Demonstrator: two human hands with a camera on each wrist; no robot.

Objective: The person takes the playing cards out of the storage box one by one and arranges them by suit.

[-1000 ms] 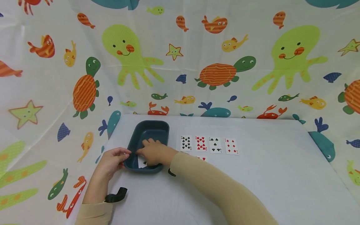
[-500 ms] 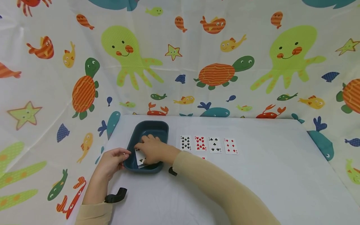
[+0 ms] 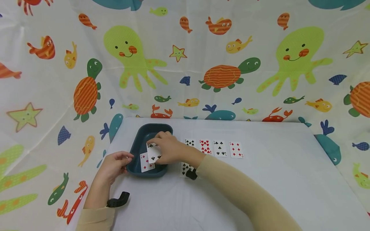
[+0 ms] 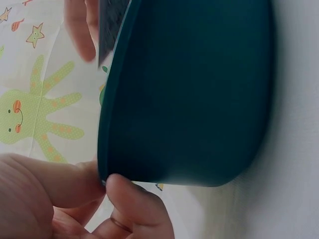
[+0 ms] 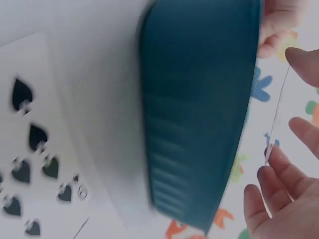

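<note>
In the head view, my left hand (image 3: 115, 165) pinches the left rim of a dark teal tray (image 3: 146, 133). The left wrist view shows thumb and finger on either side of that rim. My right hand (image 3: 170, 149) is over the tray and holds a clubs playing card (image 3: 153, 154) between thumb and fingers, seen nearly edge-on in the right wrist view. The clubs card is raised above the tray rim there. Under it, a diamonds playing card (image 3: 144, 166) lies in the tray, partly covered.
Right of the tray, a row holds a spades card (image 3: 189, 141), a hearts card (image 3: 205, 146), a clubs card (image 3: 220, 148) and a diamonds card (image 3: 236, 149). Another spades card (image 3: 184, 171) lies below them, partly under my right wrist. A sea-animal curtain (image 3: 173, 86) hangs behind the table.
My right hand has picked the clubs card up from the tray and moved up and to the right, uncovering the diamonds card. My left hand stays at the rim.
</note>
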